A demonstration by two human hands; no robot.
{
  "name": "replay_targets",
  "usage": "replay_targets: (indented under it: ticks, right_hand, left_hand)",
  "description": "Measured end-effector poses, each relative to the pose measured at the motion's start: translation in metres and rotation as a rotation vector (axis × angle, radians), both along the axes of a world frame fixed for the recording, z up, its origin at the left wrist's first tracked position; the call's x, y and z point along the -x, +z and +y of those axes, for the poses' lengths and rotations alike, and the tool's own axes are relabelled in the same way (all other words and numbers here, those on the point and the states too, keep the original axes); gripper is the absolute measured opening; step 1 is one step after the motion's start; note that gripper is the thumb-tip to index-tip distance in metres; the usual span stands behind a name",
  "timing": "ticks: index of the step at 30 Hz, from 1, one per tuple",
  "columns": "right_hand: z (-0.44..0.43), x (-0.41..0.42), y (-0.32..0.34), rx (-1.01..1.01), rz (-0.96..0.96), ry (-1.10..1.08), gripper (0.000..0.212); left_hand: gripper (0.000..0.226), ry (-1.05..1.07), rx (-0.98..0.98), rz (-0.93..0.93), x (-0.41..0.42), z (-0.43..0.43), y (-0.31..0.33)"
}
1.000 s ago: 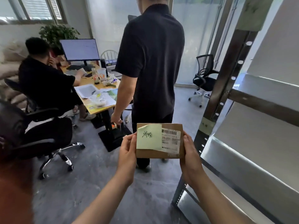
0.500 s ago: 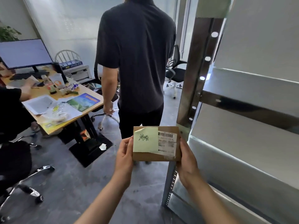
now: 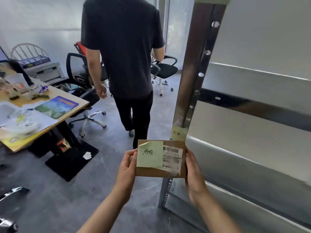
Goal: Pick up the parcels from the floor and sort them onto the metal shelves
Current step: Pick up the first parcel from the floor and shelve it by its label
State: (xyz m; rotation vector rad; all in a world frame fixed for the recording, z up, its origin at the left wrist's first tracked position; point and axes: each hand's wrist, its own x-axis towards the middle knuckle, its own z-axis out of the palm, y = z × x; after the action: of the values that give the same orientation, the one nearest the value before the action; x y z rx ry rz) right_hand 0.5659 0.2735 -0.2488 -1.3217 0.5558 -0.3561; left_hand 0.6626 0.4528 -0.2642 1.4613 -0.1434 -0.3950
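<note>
Only the person's two arms show, coming in from the bottom edge of the view: the left forearm (image 3: 107, 207) and the right forearm (image 3: 217, 214) are slim, smooth in outline and bare along all of their visible length. The left grip (image 3: 127, 167) is a bare hand, its thumb and finger knuckles sharp enough that the creases at the joints can be seen. The right grip (image 3: 193, 172) is likewise a bare hand, its back, thumb side and wrist a little smeared by blur, so nails and fine lines cannot be made out.

Blurred, unreadable label (image 3: 172, 159) on parcel (image 3: 151, 173)
</note>
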Motion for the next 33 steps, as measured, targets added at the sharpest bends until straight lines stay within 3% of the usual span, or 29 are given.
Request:
replay_targets:
  ticks: [8,15,20,26,33]
  right_hand:
    - [-0.003,0.020,-0.004,0.014,0.065,-0.174,0.037]
    - [-0.008,0.032,-0.005,0.066,0.067,-0.271,0.034]
    - [-0.016,0.042,-0.006,0.068,0.080,-0.302,0.033]
    - [-0.022,0.052,-0.009,0.085,0.104,-0.306,0.033]
    - [-0.025,0.056,-0.015,0.102,0.084,-0.305,0.034]
  left_hand:
    - [0.027,-0.229,0.019,0.073,-0.009,-0.019,-0.006]
    - [0.054,-0.337,0.151,0.230,-0.017,-0.034,-0.007]
    - [0.067,-0.433,0.155,0.231,-0.023,-0.037,-0.011]
    - [0.060,-0.454,0.079,0.237,-0.022,-0.050,-0.013]
    - [0.064,-0.329,0.032,0.266,-0.014,-0.064,-0.005]
